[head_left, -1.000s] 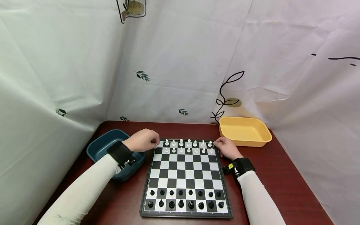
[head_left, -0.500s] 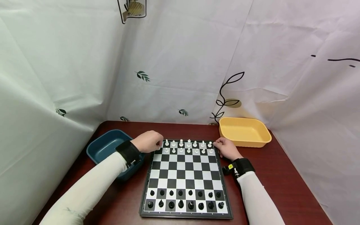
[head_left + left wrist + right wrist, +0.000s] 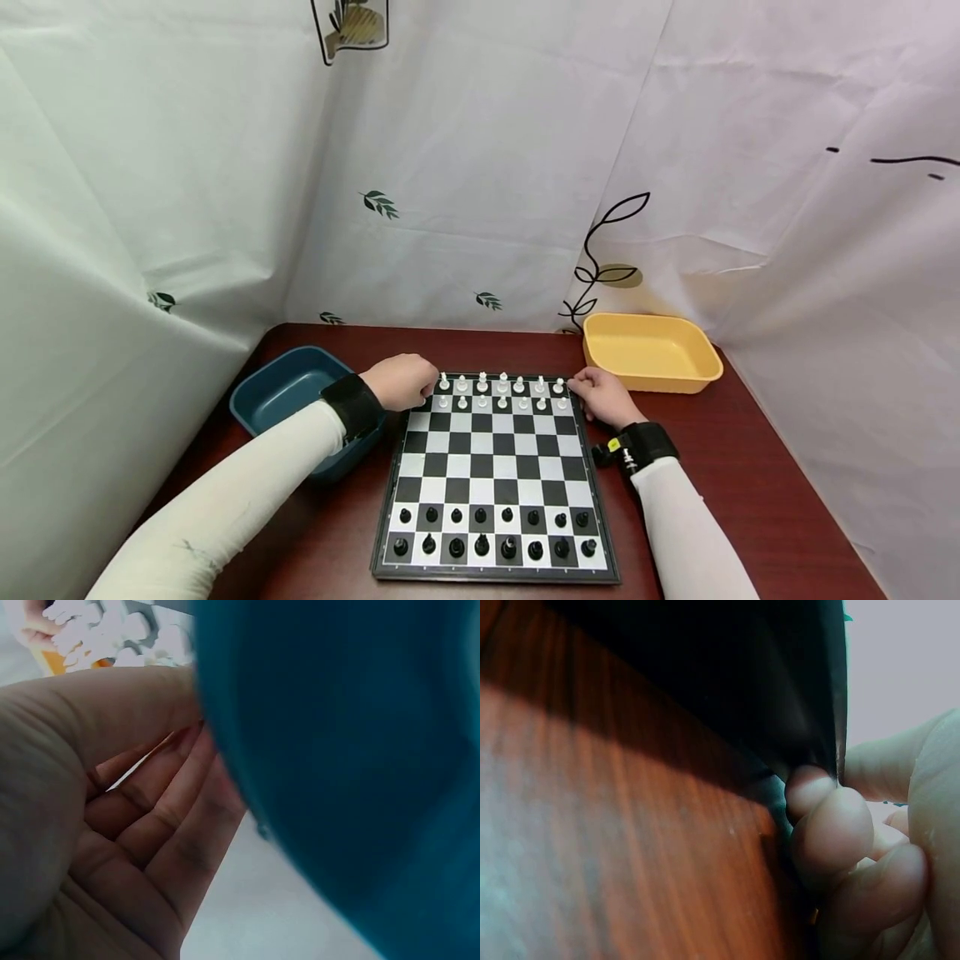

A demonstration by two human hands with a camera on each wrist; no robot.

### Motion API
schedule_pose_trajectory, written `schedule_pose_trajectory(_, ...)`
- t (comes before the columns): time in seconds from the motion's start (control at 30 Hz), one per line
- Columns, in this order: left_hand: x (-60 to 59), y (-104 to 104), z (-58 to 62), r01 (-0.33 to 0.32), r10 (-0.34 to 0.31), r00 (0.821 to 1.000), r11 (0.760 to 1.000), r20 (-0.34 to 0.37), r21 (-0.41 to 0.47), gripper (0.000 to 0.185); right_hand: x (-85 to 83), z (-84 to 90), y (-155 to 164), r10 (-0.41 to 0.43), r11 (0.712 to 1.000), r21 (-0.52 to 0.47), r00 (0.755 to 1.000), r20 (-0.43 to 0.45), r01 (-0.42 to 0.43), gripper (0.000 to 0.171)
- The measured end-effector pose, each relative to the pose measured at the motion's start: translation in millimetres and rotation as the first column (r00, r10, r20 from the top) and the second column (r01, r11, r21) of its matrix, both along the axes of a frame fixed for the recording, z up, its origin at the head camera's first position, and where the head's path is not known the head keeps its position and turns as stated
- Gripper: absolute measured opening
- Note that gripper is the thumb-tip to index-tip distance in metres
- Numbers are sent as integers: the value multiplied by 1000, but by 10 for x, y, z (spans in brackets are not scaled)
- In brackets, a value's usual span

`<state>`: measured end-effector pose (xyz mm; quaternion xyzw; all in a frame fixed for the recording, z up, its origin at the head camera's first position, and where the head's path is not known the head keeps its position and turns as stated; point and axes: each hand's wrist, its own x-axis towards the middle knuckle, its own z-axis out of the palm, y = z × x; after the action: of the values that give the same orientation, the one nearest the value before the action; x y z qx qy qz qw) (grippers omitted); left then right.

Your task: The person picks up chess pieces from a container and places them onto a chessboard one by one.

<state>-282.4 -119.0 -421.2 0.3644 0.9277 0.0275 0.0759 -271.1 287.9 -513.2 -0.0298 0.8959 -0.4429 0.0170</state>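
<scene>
A black-framed chessboard (image 3: 493, 467) lies on the table, with white chess pieces (image 3: 502, 383) on its far two rows and black chess pieces (image 3: 481, 545) on its near two. At the far left corner, my left hand (image 3: 401, 382) is bent down over the squares. Its fingertips (image 3: 217, 776) vanish behind the blue basin's rim in the left wrist view, so I cannot tell what they pinch. My right hand (image 3: 603, 395) grips the far right corner, thumb on top and curled fingers (image 3: 836, 829) against the board's side in the right wrist view.
Under my left forearm stands a blue basin (image 3: 288, 383), left of the board. A yellow basin (image 3: 652, 354) sits at the back right, behind my right hand. The red-brown table (image 3: 750, 467) ends at a white patterned curtain (image 3: 465, 208).
My left hand has shifted right and slightly nearer over the board's far left corner, its forearm moving along over the blue basin. My right hand stays at its corner.
</scene>
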Motion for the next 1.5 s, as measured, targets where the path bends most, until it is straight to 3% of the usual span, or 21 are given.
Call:
schedule_pose_trajectory(0.53, -11, 16, -83, 33, -32, 998, 999, -48, 18, 47, -25, -20, 8, 12, 1000, 7, 1000, 4, -12, 23)
schedule_pose_trajectory(0.73, -2, 13, -23, -26, 26, 999, 1000, -24, 6, 27, -27, -24, 10, 19, 1000, 5, 1000, 3, -19, 23)
schedule_pose_trajectory(0.83, 21, -34, 69, -45, 46, 997, 998, -58, 34, 11, -27, -20, 8, 18, 1000, 11, 1000, -6, -18, 22)
schedule_pose_trajectory(0.97, 66, -167, 226, -49, 62, 990, 994, -123, 102, 3, -19, -13, 4, 21, 1000, 7, 1000, -15, -21, 23)
schedule_pose_trajectory(1.17, 102, -487, 379, -94, 130, 975, 976, -181, 199, 5, -14, -20, 6, 18, 1000, 3, 1000, -13, -18, 24)
schedule_pose_trajectory(1.33, 112, -816, 425, -160, 199, 968, 960, -155, 230, 7, -5, -21, -1, 11, 1000, 2, 1000, -5, -11, 24)
schedule_pose_trajectory(1.5, 127, -1111, 413, -218, 236, 968, 959, -85, 181, 7, -16, -12, 2, 12, 1000, 3, 1000, 3, -12, 22)
